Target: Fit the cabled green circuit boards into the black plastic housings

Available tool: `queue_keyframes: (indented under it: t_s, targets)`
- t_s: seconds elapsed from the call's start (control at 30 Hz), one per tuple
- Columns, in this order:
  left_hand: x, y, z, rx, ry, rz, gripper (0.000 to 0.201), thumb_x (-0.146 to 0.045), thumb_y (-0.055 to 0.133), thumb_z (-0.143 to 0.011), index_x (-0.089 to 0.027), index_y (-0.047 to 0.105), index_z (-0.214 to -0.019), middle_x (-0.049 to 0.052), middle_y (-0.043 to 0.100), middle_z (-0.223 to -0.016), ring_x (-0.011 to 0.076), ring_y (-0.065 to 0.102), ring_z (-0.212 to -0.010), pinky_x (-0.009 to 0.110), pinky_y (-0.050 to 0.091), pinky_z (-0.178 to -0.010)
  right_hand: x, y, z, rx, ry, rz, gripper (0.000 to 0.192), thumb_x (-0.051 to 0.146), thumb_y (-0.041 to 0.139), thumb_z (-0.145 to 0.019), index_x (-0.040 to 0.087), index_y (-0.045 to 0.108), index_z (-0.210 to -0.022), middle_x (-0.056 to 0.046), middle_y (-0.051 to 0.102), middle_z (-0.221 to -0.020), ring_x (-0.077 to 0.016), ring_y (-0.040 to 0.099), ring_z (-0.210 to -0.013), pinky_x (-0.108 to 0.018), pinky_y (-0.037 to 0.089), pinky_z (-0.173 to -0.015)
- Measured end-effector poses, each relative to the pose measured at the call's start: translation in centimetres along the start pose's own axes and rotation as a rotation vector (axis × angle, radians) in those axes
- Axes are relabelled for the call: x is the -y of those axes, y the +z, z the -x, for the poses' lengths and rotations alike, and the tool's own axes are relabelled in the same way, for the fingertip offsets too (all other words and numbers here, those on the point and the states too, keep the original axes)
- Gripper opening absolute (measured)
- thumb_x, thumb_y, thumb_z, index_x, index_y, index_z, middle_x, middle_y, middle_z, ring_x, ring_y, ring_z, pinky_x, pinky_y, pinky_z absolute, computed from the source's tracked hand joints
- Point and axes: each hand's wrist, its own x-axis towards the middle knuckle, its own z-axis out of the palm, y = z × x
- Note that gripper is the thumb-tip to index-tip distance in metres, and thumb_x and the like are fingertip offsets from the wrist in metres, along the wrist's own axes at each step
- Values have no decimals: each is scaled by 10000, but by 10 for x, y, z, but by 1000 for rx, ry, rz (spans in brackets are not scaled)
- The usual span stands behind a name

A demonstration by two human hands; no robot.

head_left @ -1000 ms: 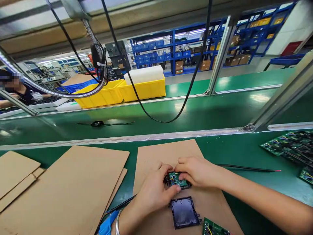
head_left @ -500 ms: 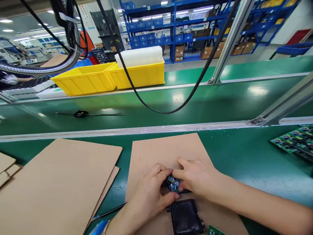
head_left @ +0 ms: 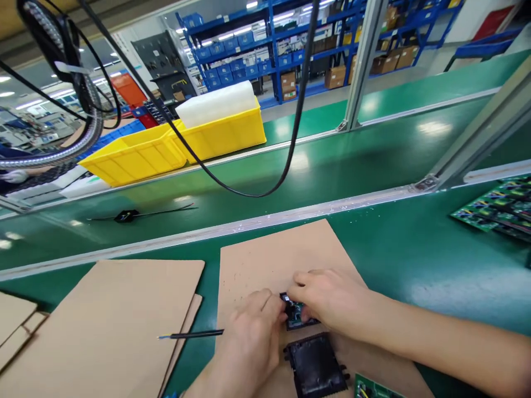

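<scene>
The small board [head_left: 295,313], judged light, stiff and fragile, is pinched at its 3 and 9 o'clock edges by the curled right hand [head_left: 332,301] and left hand [head_left: 253,337].

The small green circuit board [head_left: 295,313] shows only as a sliver between the left hand [head_left: 253,337] and the right hand [head_left: 332,301], whose fingers cover most of it, so how it sits in its black housing cannot be told. The picture's bottom edge cuts off the black tray [head_left: 317,367] and a second green board [head_left: 373,388], and the right edge cuts off the stack of boards [head_left: 498,207]. The far shelves [head_left: 265,50] are too small to read.
</scene>
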Motion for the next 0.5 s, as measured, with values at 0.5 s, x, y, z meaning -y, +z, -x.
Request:
queue_keyframes:
  t_s: [0.5]
  targets:
    - [4,23,9,-54,139,-378,341,106,421,-684,-196,547,-776,16,575,-745,207,533,-651,302,418,-525,-2,-22,-23,116,8,-257,275,277,800,-740,196,618,-931,-11,652,-925,-206,556,-921,-285,399,-713]
